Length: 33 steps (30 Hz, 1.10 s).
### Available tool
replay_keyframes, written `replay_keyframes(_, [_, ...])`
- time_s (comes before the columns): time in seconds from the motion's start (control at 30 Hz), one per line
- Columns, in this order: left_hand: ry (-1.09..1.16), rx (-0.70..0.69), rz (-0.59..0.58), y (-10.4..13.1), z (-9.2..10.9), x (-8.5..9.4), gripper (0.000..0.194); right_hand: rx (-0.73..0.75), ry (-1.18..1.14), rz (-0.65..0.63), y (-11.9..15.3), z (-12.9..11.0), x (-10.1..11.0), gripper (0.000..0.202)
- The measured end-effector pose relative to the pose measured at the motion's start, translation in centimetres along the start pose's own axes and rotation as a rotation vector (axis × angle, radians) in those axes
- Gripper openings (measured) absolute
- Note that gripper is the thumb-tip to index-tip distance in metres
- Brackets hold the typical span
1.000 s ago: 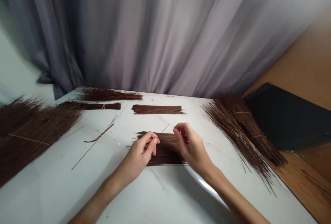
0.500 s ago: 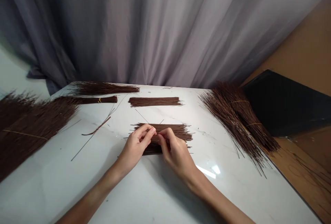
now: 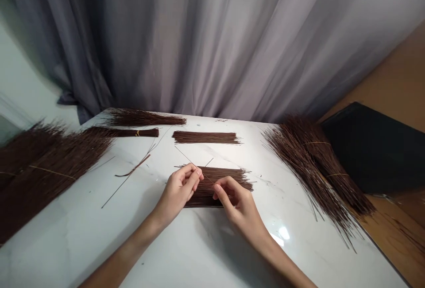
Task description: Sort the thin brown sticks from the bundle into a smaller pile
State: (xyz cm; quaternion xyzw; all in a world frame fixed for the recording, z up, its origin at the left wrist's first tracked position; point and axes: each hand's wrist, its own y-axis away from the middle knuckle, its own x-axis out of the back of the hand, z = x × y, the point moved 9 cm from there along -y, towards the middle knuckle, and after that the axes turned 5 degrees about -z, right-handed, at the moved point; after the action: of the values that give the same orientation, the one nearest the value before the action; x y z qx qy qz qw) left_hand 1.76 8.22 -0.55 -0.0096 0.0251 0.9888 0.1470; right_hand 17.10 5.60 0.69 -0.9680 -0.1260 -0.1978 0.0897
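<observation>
My left hand [image 3: 181,189] is closed in a pinch on a thin brown twig [image 3: 184,155], whose free end slants up to the left. To its right, my right hand [image 3: 239,199] has thumb and forefinger pressed together. Whatever lies in that pinch is too fine to make out. Both hands hover over a flat bundle of cut brown twigs [image 3: 232,177] on the white marbled table [image 3: 166,252], hiding part of it. A short twig end [image 3: 209,162] sticks up just behind the hands.
Behind lies a second, narrower twig bundle [image 3: 206,137]. Bushy brush bundles stand at left [image 3: 66,159] and right [image 3: 305,164]. A yellow-tied bundle [image 3: 133,132] and a loose strip [image 3: 133,168] are at back left. A grey curtain [image 3: 199,44] hangs beyond the table.
My hands have drawn apart, the right one shifting right and slightly down. The view has tilted up a little, so everything on the table sits lower and further right.
</observation>
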Motion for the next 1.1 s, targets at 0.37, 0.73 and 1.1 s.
replay_keyframes(0.37, [-0.073,0.05,-0.01,0.4,-0.5,-0.6,0.036,0.052,0.003,-0.002,0.0,0.5,-0.5,0.023])
replay_keyframes(0.73, [-0.031,0.001,0.01,0.5,-0.1,-0.8,0.035,-0.039,-0.116,-0.067,-0.4,0.7,-0.6,0.029])
replay_keyframes(1.1, [-0.223,-0.002,-0.352,2.0,1.0,-4.0,0.031,-0.083,-0.286,-0.308,-1.7,0.9,0.9,0.033])
